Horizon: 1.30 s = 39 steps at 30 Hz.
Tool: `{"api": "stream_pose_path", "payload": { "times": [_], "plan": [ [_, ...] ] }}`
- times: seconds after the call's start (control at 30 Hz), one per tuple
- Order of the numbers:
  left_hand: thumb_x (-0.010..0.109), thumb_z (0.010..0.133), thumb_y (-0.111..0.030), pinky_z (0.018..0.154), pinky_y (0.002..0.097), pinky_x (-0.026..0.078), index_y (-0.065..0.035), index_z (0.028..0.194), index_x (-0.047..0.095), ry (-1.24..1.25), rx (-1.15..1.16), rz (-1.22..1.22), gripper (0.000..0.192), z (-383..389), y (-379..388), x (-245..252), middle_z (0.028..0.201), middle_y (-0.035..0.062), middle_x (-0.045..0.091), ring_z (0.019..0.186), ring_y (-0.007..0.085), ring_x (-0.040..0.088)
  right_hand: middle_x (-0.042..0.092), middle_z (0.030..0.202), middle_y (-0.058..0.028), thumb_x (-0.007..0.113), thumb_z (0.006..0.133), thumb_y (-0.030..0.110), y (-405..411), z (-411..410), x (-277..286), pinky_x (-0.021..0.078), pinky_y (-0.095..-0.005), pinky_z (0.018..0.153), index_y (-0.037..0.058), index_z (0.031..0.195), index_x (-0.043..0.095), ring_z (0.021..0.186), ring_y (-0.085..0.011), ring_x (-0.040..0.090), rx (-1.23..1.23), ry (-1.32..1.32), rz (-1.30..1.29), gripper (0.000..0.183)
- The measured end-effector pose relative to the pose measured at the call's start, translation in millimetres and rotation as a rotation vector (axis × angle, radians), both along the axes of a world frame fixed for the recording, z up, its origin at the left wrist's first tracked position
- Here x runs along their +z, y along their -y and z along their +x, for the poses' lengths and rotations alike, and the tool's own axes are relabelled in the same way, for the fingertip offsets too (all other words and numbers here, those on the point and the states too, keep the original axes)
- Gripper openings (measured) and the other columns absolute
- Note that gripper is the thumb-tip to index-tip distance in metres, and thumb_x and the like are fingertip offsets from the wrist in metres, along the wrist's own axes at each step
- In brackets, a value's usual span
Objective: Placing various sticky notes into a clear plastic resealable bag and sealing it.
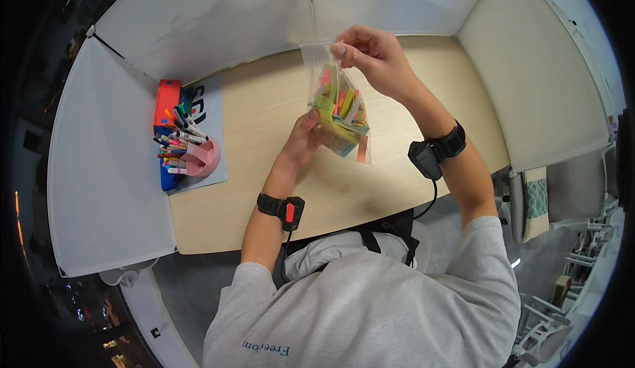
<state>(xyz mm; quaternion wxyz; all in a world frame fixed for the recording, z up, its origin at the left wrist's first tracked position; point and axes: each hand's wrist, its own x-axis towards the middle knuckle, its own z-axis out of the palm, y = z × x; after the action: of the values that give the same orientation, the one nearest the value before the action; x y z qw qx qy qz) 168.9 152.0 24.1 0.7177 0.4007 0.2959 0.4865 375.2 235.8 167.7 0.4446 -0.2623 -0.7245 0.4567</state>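
Note:
A clear plastic zip bag [325, 78] hangs above the table between my two hands. Inside it lie several small coloured paper pieces [342, 102], mostly yellow-green, pink and orange. My right hand [372, 55] pinches the bag's upper right corner between thumb and fingertips. Lower down, my left hand [303, 137] grips the bag's left side, its thumb resting on the front and its other fingers partly hidden behind. An orange strip [361, 149] shows at the bag's bottom right corner.
A pink pen holder [211, 158] full of pens and pencils stands on a grey sheet [213, 125] at the table's left. Beside it are a red box [167, 101] and a blue item [171, 180]. White partition panels [248, 21] enclose the wooden table [238, 219].

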Motion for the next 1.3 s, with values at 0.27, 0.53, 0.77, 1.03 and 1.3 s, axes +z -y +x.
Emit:
{"api": "stream_pose_path", "payload": {
  "times": [0.27, 0.53, 0.77, 1.03, 1.3],
  "plan": [
    [0.071, 0.094, -0.052, 0.101, 0.0396, 0.052, -0.0008, 0.145, 0.051, 0.045, 0.074, -0.035, 0.075, 10.7, 8.6, 20.9, 0.131, 0.0097, 0.066, 0.118, 0.0223, 0.066, 0.072, 0.086, -0.0049, 0.077, 0.097, 0.021, 7.9, 11.6, 4.7, 0.0536, -0.0272, 0.075, -0.0016, 0.1, 0.072, 0.078, -0.011, 0.065, 0.086, -0.1, -0.042, 0.023],
    [0.077, 0.096, -0.02, 0.099, 0.0368, 0.057, -0.0033, 0.142, 0.054, 0.039, 0.26, 0.137, 0.054, 6.4, 15.2, 44.8, 0.127, 0.0106, 0.069, 0.115, 0.0218, 0.069, 0.074, 0.087, -0.008, 0.078, 0.094, 0.019, 18.9, 13.5, 9.9, 0.0568, -0.0314, 0.081, -0.0013, 0.095, 0.073, 0.083, -0.0174, 0.07, -0.041, 0.103, 0.141, 0.021],
    [0.089, 0.083, -0.016, 0.103, 0.0394, 0.055, -0.0007, 0.142, 0.052, -0.082, 0.271, 0.147, 0.071, 1.2, 16.3, 38.6, 0.126, 0.0115, 0.069, 0.118, 0.0242, 0.067, 0.069, 0.094, -0.0042, 0.078, 0.095, 0.019, 23.2, 7.0, 18.8, 0.0548, -0.0317, 0.085, 0.0017, 0.093, 0.069, 0.089, -0.0152, 0.066, 0.07, 0.116, 0.257, 0.02],
    [0.069, 0.102, -0.03, 0.103, 0.0461, 0.055, 0.0022, 0.132, 0.065, 0.096, 0.497, 0.387, 0.044, -26.8, 8.3, 39.2, 0.117, 0.02, 0.074, 0.111, 0.0323, 0.072, 0.073, 0.089, -0.008, 0.08, 0.089, 0.007, 28.1, 7.3, 13.4, 0.0565, -0.0338, 0.076, 0.0012, 0.091, 0.075, 0.081, -0.02, 0.069, 0.008, 0.186, 0.334, 0.007],
    [0.077, 0.096, -0.015, 0.087, 0.0364, 0.061, 0.0039, 0.107, 0.075, -0.363, 0.81, 0.595, 0.022, -45.8, 10.8, 55.6, 0.096, 0.0126, 0.077, 0.091, 0.0214, 0.075, 0.075, 0.089, -0.0055, 0.084, 0.083, 0.005, 29.8, 18.7, -1.6, 0.0556, -0.0332, 0.072, 0.0032, 0.09, 0.078, 0.08, -0.0189, 0.07, -0.077, 0.265, 0.295, 0.009]
  ]
}}
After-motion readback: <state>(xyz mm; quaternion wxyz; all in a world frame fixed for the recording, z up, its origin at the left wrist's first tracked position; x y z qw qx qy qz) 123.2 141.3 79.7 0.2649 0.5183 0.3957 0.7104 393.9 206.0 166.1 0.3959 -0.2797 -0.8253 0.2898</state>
